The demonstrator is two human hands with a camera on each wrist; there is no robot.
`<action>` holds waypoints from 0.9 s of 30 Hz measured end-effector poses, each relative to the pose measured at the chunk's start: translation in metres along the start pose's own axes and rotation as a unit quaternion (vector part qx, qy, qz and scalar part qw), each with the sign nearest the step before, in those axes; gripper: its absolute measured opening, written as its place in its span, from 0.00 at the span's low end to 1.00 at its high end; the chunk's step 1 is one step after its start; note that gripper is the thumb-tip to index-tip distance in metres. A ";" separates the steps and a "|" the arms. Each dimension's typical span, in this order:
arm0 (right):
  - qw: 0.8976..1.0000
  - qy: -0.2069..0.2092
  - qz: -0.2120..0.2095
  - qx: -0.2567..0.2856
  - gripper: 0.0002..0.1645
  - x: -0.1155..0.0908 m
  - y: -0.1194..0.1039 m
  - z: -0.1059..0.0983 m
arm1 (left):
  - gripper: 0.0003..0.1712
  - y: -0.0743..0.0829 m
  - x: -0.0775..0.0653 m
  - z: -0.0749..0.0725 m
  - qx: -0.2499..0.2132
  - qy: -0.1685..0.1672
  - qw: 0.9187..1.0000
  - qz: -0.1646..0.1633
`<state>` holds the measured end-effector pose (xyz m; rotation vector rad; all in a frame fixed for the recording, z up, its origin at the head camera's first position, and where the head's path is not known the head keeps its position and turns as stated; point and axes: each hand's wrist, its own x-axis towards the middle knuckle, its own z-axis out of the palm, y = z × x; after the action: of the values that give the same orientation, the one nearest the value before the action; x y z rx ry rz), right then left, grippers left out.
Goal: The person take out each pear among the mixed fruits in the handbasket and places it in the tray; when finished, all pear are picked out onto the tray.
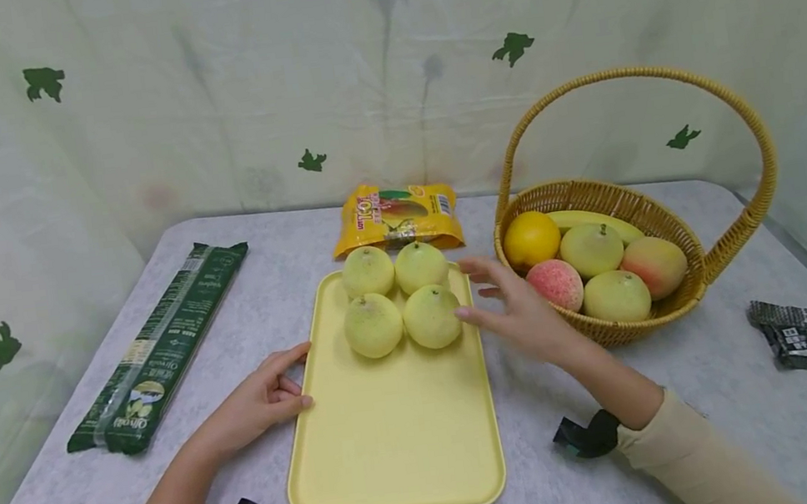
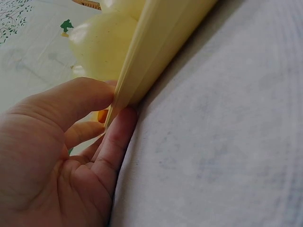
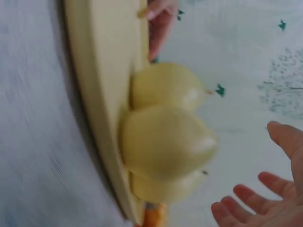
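Four-sided and yellow, the tray (image 1: 396,438) lies on the table with several round yellow-green pears (image 1: 372,325) grouped at its far end. My left hand (image 1: 270,394) grips the tray's left edge; in the left wrist view the thumb (image 2: 90,92) lies at the rim and a finger against the outer wall. Beside the tray's right edge is my right hand (image 1: 520,309), fingers spread, near the front right pear (image 1: 432,317). The right wrist view shows that hand (image 3: 265,198) apart from the pears (image 3: 165,142), holding nothing.
A wicker basket (image 1: 610,336) with a tall handle holds an orange, a banana, a peach and other fruit at the right. Behind the tray lies a yellow packet (image 1: 399,215). A long green packet (image 1: 158,349) lies left; a black wrapper (image 1: 792,334) lies far right.
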<state>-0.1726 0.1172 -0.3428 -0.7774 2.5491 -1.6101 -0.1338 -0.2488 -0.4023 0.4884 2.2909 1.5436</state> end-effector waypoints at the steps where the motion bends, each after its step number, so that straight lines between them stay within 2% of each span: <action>1: 1.000 0.007 -0.021 -0.012 0.35 -0.002 -0.003 -0.007 | 0.43 0.000 0.000 0.000 0.000 0.001 1.000 0.000; 4: 0.995 0.047 -0.065 -0.059 0.35 -0.010 -0.010 -0.028 | 0.42 0.000 0.000 0.000 0.001 0.000 1.000 0.003; 6: 0.989 0.084 -0.079 -0.088 0.36 -0.015 -0.011 -0.041 | 0.43 0.000 0.000 0.000 -0.001 -0.001 1.000 0.004; 10: 0.973 0.151 -0.121 -0.125 0.38 -0.021 -0.010 -0.064 | 0.42 0.000 -0.001 0.000 -0.004 -0.003 1.000 0.003; 14: 0.958 0.196 -0.148 -0.146 0.41 -0.025 -0.002 -0.080 | 0.42 -0.001 0.000 0.000 -0.003 -0.003 1.000 0.007; 19: 0.952 0.230 -0.131 -0.155 0.40 -0.027 0.014 -0.094 | 0.42 -0.001 0.000 0.000 -0.003 -0.002 1.000 0.002; 23: 0.952 0.239 -0.124 -0.148 0.40 -0.027 0.024 -0.101 | 0.42 0.000 0.000 0.000 -0.005 -0.002 1.000 0.000; 27: 0.954 0.240 -0.087 -0.156 0.41 -0.027 0.031 -0.106 | 0.42 0.000 0.000 0.000 -0.005 -0.001 1.000 -0.001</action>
<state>-0.1914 0.2281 -0.3263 -0.7158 3.2223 -1.6298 -0.1336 -0.2494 -0.4024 0.4858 2.2802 1.5514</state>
